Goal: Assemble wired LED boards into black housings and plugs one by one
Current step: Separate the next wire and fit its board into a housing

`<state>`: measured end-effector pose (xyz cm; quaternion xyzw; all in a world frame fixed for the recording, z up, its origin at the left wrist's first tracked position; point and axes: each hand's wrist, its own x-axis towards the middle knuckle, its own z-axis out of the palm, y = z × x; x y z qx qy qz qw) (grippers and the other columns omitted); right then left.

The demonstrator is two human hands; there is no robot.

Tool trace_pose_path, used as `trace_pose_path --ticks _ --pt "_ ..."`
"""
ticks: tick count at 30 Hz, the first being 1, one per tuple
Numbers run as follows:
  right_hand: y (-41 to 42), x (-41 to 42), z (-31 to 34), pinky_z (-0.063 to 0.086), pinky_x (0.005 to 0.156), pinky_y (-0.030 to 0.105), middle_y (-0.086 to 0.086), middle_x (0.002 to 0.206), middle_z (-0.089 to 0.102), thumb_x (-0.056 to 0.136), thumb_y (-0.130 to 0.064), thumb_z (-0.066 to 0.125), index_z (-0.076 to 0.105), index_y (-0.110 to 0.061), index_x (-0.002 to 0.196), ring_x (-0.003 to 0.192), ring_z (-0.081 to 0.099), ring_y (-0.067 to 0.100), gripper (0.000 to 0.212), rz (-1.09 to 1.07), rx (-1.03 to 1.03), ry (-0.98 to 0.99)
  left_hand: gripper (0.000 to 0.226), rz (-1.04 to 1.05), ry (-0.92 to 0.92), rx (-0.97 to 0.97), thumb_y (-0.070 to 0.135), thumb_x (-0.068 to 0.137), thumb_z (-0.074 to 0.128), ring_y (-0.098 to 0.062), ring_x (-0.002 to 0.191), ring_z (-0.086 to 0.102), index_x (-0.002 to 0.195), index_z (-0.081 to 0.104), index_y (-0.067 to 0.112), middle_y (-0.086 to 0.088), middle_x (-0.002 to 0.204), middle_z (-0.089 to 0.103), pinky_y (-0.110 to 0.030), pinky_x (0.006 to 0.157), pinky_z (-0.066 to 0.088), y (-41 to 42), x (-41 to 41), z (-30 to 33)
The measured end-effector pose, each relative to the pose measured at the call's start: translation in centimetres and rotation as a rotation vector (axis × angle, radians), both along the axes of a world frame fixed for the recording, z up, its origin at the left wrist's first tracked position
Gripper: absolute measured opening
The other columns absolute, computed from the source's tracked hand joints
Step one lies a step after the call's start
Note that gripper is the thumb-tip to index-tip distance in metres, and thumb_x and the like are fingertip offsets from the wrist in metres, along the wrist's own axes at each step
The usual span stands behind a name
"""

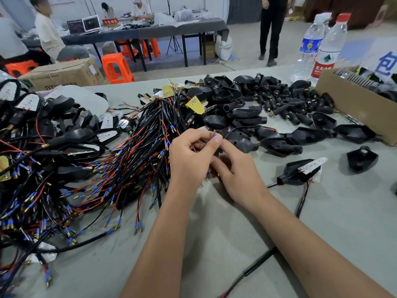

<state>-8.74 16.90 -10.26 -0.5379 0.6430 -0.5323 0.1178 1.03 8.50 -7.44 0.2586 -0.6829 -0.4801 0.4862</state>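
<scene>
My left hand [191, 155] pinches the blue-sleeved, brass-tipped end of a wire [214, 134] between thumb and fingers at the table's middle. My right hand [238, 171] lies right beside and under it, fingers curled toward the same wire; what they grip is hidden by the left hand. A big tangle of red and black wired LED boards [133, 160] spreads to the left. Empty black housings [279, 145] and black plugs [285, 104] are heaped behind the hands. One housing with a white LED board in it [300, 171] lies at the right.
A cardboard box [352, 104] of parts stands at the right edge, two water bottles [318, 48] behind it. A lone black housing [362, 159] lies at the right. A loose black cable [257, 265] runs under my right forearm. People sit and stand at tables beyond.
</scene>
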Motion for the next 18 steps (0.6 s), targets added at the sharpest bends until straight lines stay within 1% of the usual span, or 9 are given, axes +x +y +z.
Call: trace_pose_path --ticks 2,4,5,7,10,12,14,16,18 --pt "0.2 -0.1 0.1 0.052 0.067 0.045 -0.004 0.07 0.067 0.101 -0.033 0.06 0.061 -0.025 0.122 0.066 0.063 0.019 0.023 -0.075 0.009 0.115 0.005 -0.005 0.023 0.028 0.004 0.09 0.076 -0.017 0.068 0.068 0.085 0.077 0.002 -0.013 0.082 0.074 -0.027 0.061 0.055 -0.3 0.1 0.0" --pt "0.4 -0.1 0.3 0.05 0.065 0.045 -0.005 0.074 0.066 0.1 -0.041 0.057 0.06 -0.023 0.113 0.07 0.062 0.021 0.022 -0.151 0.033 0.265 0.013 -0.008 0.058 0.079 0.006 0.092 0.075 -0.015 0.06 0.063 0.08 0.075 0.0 -0.011 0.071 0.07 -0.023 0.055 0.053 -0.6 0.3 0.1" --pt "0.4 0.0 0.4 0.05 0.067 0.045 -0.005 0.08 0.066 0.1 -0.042 0.056 0.059 -0.022 0.109 0.076 0.061 0.022 0.022 -0.183 0.05 0.327 0.016 0.002 0.075 0.09 0.009 0.092 0.075 -0.014 0.057 0.061 0.078 0.074 0.002 -0.008 0.065 0.068 -0.022 0.053 0.052 -0.8 0.4 0.2" --pt "0.4 0.1 0.5 0.048 0.071 0.045 -0.003 0.089 0.063 0.101 -0.04 0.058 0.059 -0.02 0.104 0.086 0.058 0.023 0.021 -0.215 0.056 0.41 0.017 0.034 0.096 0.077 0.014 0.091 0.077 -0.012 0.055 0.062 0.077 0.074 0.006 -0.003 0.061 0.067 -0.02 0.054 0.051 -1.3 0.8 0.2" --pt "0.2 0.4 0.7 0.044 0.071 0.043 -0.003 0.087 0.065 0.098 -0.036 0.063 0.059 -0.017 0.097 0.083 0.052 0.024 0.019 -0.255 0.047 0.546 0.017 0.04 0.123 0.064 0.02 0.089 0.08 -0.012 0.056 0.065 0.074 0.075 0.014 -0.004 0.062 0.069 -0.021 0.057 0.053 -1.8 1.4 0.2" --pt "0.2 0.4 0.8 0.043 0.071 0.043 -0.003 0.085 0.066 0.098 -0.035 0.064 0.06 -0.017 0.096 0.081 0.05 0.024 0.019 -0.27 0.051 0.565 0.016 0.025 0.138 0.077 0.023 0.087 0.08 -0.014 0.058 0.066 0.072 0.076 0.019 -0.004 0.062 0.069 -0.022 0.058 0.053 -1.7 1.4 0.2" --pt "0.3 0.1 0.8 0.044 0.072 0.044 -0.003 0.086 0.067 0.099 -0.034 0.064 0.063 -0.015 0.097 0.08 0.049 0.023 0.019 -0.27 0.04 0.523 0.016 0.011 0.165 0.102 0.023 0.087 0.079 -0.014 0.059 0.066 0.072 0.077 0.021 -0.004 0.063 0.07 -0.022 0.058 0.053 -1.6 1.2 0.3" --pt "0.3 0.0 0.8 0.046 0.074 0.045 -0.002 0.089 0.067 0.101 -0.033 0.06 0.063 -0.014 0.098 0.082 0.049 0.023 0.02 -0.266 0.02 0.482 0.018 0.016 0.203 0.142 0.02 0.09 0.078 -0.014 0.06 0.066 0.072 0.077 0.02 -0.005 0.064 0.069 -0.022 0.059 0.053 -1.4 1.0 0.3" --pt "0.3 0.2 0.9 0.046 0.075 0.045 0.0 0.092 0.067 0.103 -0.033 0.056 0.063 -0.013 0.101 0.084 0.05 0.023 0.022 -0.269 -0.009 0.482 0.021 0.032 0.255 0.212 0.017 0.092 0.076 -0.013 0.06 0.064 0.071 0.077 0.018 -0.004 0.063 0.068 -0.021 0.059 0.052 -1.3 0.8 0.3"
